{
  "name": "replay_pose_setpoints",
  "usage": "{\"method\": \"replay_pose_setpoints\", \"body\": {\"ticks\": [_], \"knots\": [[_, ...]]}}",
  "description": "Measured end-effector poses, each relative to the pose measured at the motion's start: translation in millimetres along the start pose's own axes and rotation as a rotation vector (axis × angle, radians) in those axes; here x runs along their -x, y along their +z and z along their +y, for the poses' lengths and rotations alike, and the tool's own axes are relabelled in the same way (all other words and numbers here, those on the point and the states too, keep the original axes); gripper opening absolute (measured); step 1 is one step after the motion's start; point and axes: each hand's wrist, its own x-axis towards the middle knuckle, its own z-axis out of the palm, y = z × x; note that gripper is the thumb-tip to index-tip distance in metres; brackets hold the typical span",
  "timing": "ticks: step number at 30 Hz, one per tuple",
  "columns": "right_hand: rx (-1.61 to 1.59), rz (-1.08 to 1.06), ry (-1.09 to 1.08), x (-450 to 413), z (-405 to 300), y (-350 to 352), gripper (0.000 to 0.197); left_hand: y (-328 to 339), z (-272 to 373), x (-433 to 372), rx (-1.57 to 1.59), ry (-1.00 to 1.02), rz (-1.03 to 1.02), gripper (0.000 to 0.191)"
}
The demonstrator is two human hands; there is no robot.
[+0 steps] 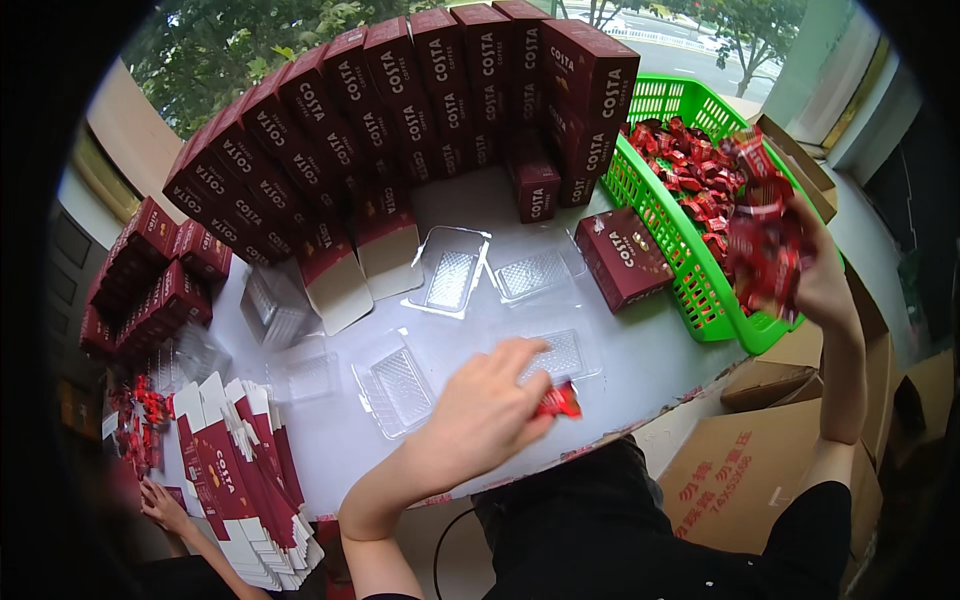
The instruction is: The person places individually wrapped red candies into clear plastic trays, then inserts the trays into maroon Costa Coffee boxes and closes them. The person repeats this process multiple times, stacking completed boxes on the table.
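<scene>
My left hand [480, 409] is above the white tabletop, with a small red-wrapped packet [559, 402] pinched in its fingers. Just beyond it, partly hidden by the fingers, lies a transparent plastic tray [566, 354]. More transparent trays are close by: one tray [401, 386] to the left, one open clamshell [452, 277] and another tray [529, 276] farther back. Over the right side of the green plastic basket [694, 300], my right hand [823, 281] grips a cluster of red-wrapped packets [769, 244]. Many similar packets [686, 169] fill the basket.
Maroon Costa coffee boxes [390, 82] are stacked along the window, with a single box [622, 255] against the basket. Flattened cartons [240, 472] lie at left, beside another person's hand [161, 506] and red packets [139, 427]. Cardboard boxes [757, 465] stand below right.
</scene>
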Motion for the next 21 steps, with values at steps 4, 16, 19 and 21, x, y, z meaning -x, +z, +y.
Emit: {"method": "replay_pose_setpoints", "body": {"ticks": [4,16,19,21], "knots": [[0.01,-0.266,0.038,23,-28,45,0.067,43,-5,10,-0.12,0.051,-0.021,0.028],[0.302,-0.345,-0.106,25,70,169,0.072,40,-15,18,-0.622,-0.345,-0.388,0.019],[0.479,-0.283,-0.366,27,69,182,0.075,41,-17,18,-0.682,-0.357,-0.382,0.021],[0.462,-0.366,-0.31,27,61,184,0.08,43,-19,20,-0.696,-0.334,-0.351,0.022]]}}
